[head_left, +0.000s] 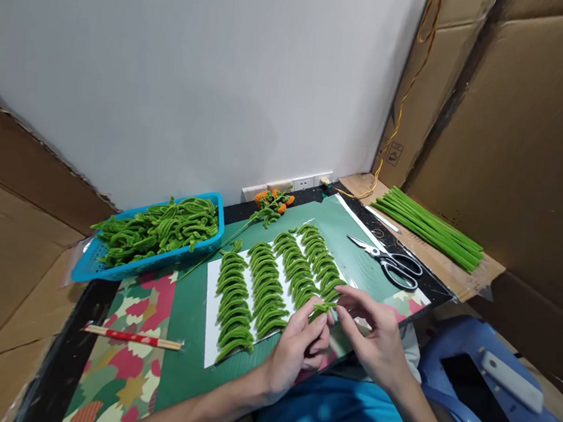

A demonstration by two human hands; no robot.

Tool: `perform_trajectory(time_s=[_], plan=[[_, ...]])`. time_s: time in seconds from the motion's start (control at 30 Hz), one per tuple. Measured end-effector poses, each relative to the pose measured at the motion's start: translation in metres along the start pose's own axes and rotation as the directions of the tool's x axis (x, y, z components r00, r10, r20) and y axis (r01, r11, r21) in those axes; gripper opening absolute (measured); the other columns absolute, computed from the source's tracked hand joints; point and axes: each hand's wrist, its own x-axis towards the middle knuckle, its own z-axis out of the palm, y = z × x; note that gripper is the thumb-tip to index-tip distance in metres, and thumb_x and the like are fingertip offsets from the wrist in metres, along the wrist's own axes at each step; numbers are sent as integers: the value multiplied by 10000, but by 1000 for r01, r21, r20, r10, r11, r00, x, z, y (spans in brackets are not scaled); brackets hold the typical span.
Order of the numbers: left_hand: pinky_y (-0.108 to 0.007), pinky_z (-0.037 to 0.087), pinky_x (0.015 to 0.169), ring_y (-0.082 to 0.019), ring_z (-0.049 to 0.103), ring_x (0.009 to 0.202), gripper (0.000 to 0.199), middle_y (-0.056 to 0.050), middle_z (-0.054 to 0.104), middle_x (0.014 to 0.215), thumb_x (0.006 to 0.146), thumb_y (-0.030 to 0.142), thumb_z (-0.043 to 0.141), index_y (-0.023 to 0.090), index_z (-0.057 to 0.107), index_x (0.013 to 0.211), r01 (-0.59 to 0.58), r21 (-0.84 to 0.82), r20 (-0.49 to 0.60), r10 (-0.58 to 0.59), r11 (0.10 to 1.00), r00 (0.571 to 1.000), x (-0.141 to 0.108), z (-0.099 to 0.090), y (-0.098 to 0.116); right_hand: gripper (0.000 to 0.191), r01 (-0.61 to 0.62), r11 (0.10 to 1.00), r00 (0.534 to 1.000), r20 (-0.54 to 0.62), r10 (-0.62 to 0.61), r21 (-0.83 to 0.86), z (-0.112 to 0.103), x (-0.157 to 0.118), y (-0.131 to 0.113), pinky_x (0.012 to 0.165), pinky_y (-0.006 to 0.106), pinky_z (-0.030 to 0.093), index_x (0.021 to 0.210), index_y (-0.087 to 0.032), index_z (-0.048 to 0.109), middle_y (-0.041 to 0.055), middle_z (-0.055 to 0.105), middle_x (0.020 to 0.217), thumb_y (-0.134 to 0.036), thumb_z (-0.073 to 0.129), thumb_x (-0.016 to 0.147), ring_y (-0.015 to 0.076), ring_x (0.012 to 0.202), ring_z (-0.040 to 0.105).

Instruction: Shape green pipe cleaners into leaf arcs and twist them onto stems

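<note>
While the left hand (295,347) pinches a green piece (322,307) by the near edge of the table (63,349), right hand (376,335) beside it, hold unclear

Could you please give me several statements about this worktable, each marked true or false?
1. The scissors lie to the right of the white sheet. True.
2. The blue basket is full of orange flowers. False: the blue basket holds fuzzy green strips.
3. The curved green pieces on the sheet form four columns. True.
4. The left hand is empty. False: the left hand holds a small green piece.
5. The green sticks lie on cardboard. True.
</note>
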Motion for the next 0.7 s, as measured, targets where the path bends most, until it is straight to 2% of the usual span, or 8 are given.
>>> perform_trajectory(time_s=[0.1, 0.3, 0.4, 0.53, 0.7], plan=[[-161, 116, 418, -19, 202, 442, 411, 108, 365, 637, 1002, 579, 631, 199, 474, 998, -5, 32, 13, 5, 999, 1000, 1, 1, 1, 151, 65, 997, 998, 2, -65, -39, -4, 2, -3, 729, 260, 584, 1098, -189, 759, 71, 772, 982, -242, 634, 1032, 172, 842, 733], [-177, 142, 414, -19, 274, 436, 392, 89, 427, 704, 1012, 571, 616, 207, 471, 999, -99, 74, -30, 101, 992, 994, -1, 5, -5, 154, 20, 997, 996, 83, -14, -74, 1, -1, -9, 618, 239, 533, 968, -195, 725, 42, 727, 867, -292, 628, 1036, 163, 752, 685], [-178, 147, 425, -24, 243, 464, 404, 95, 401, 707, 1007, 563, 638, 217, 436, 955, -159, 121, -63, 168, 980, 984, -2, 5, -9, 165, 89, 985, 995, 57, -82, -145, 5, -5, -10, 611, 247, 505, 926, -199, 699, 24, 697, 807, -284, 614, 1039, 155, 699, 654], [-184, 188, 451, -39, 256, 494, 397, 98, 369, 680, 1027, 556, 615, 219, 429, 931, -205, 195, -93, 226, 959, 970, -2, 5, -12, 184, 172, 960, 984, 80, -158, -223, 5, -7, -14, 586, 254, 458, 872, -203, 669, 5, 658, 748, -239, 592, 1035, 139, 632, 591], [-190, 187, 445, -47, 299, 491, 388, 92, 415, 664, 1029, 577, 593, 214, 465, 975, -196, 246, -98, 226, 949, 969, -2, 4, -13, 144, 226, 945, 974, 63, -218, -236, 3, -8, -19, 604, 252, 471, 868, -202, 667, -7, 657, 736, -192, 625, 1006, 129, 619, 588]])
